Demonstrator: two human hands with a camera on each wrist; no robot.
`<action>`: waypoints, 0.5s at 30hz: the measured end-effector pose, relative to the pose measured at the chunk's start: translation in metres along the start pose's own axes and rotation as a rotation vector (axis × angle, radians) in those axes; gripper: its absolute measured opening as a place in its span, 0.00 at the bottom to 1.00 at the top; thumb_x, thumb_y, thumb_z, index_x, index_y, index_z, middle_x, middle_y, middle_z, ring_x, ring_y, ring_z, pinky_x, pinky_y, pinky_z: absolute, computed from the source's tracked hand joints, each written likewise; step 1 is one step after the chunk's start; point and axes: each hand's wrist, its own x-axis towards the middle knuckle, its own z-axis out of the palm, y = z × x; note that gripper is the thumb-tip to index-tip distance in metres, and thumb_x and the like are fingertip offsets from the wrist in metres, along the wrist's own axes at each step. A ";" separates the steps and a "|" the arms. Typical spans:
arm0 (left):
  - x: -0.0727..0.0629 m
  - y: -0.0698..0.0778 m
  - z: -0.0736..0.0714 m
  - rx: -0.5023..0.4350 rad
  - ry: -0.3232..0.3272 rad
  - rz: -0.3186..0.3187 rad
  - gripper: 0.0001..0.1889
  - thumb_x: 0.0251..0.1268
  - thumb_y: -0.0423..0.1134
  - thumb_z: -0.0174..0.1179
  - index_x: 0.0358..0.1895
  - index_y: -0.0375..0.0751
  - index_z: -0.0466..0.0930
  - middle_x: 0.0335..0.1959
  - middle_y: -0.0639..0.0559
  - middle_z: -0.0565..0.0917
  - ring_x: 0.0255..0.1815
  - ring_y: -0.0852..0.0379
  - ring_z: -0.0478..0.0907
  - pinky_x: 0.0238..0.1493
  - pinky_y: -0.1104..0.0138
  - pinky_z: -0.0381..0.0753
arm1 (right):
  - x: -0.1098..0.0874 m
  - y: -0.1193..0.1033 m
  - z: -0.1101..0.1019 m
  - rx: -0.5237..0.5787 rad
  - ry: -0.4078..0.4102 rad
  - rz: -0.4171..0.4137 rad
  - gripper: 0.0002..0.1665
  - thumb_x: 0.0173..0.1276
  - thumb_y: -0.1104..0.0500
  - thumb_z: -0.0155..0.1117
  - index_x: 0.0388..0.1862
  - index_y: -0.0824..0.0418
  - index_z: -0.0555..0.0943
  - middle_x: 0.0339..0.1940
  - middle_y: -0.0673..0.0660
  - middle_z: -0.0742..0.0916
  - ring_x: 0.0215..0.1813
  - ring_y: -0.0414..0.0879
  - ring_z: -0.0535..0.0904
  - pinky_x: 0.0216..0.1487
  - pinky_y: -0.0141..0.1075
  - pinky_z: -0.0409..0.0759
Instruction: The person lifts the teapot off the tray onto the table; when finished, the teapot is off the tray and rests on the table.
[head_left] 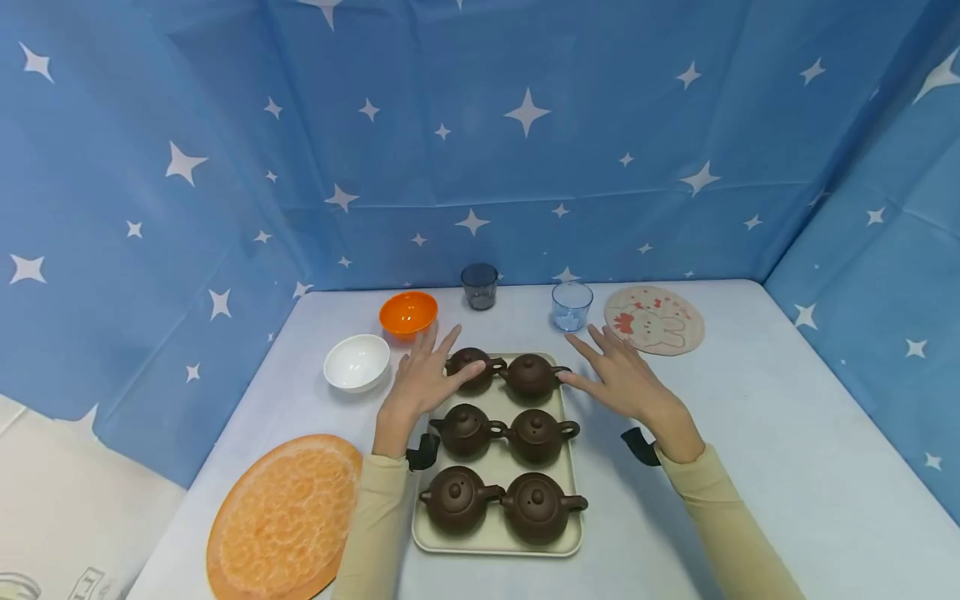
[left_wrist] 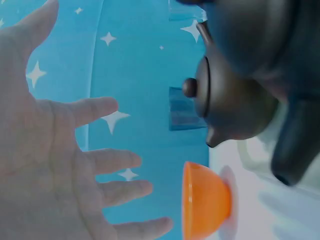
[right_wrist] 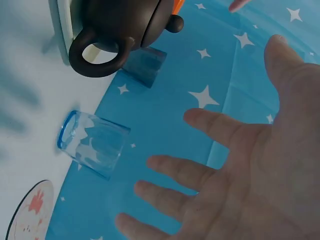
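Note:
Several dark brown teapots stand in rows on a cream tray (head_left: 498, 546), among them a front right teapot (head_left: 537, 508) and a back right teapot (head_left: 531, 377). Over the tray's back left side, my left hand (head_left: 427, 379) is spread and holds nothing; in the head view it overlaps the back left teapot (head_left: 467, 360). My right hand (head_left: 621, 377), fingers also spread and holding nothing, hovers by the tray's back right corner, its thumb near the back right teapot's handle. In the right wrist view a teapot (right_wrist: 127, 25) shows its loop handle beyond the fingers.
Behind the left hand are an orange bowl (head_left: 408, 313) and a white bowl (head_left: 357, 363). A dark glass (head_left: 479, 287) and a clear blue glass (head_left: 572, 307) stand at the back, beside a rabbit-print mat (head_left: 656, 320). A round orange mat (head_left: 288, 517) lies front left. Starry curtains (head_left: 480, 150) enclose the table.

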 end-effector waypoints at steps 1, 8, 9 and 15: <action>0.001 -0.002 0.000 -0.033 -0.005 0.000 0.45 0.59 0.74 0.44 0.77 0.58 0.49 0.79 0.47 0.38 0.78 0.40 0.39 0.71 0.37 0.48 | 0.001 0.001 0.000 0.014 -0.006 -0.005 0.42 0.69 0.35 0.51 0.75 0.57 0.61 0.74 0.73 0.59 0.74 0.70 0.52 0.69 0.68 0.53; 0.006 -0.026 0.003 -0.245 0.023 0.027 0.35 0.70 0.59 0.47 0.75 0.48 0.54 0.76 0.43 0.54 0.73 0.37 0.55 0.71 0.41 0.55 | 0.012 0.007 0.000 0.126 -0.072 -0.036 0.43 0.69 0.36 0.52 0.75 0.58 0.60 0.72 0.73 0.62 0.71 0.68 0.61 0.64 0.64 0.65; 0.007 -0.029 0.004 -0.269 0.031 0.028 0.35 0.70 0.58 0.48 0.75 0.47 0.56 0.75 0.43 0.57 0.72 0.36 0.58 0.71 0.42 0.57 | 0.013 0.008 0.000 0.139 -0.078 -0.038 0.42 0.69 0.37 0.52 0.75 0.58 0.60 0.72 0.73 0.64 0.70 0.68 0.62 0.65 0.63 0.65; 0.012 -0.039 0.013 -0.402 0.038 -0.011 0.34 0.70 0.53 0.52 0.73 0.40 0.59 0.70 0.35 0.65 0.62 0.33 0.70 0.64 0.46 0.71 | 0.015 0.013 0.002 0.227 -0.103 -0.060 0.42 0.68 0.38 0.55 0.73 0.61 0.63 0.70 0.67 0.70 0.70 0.63 0.65 0.67 0.59 0.65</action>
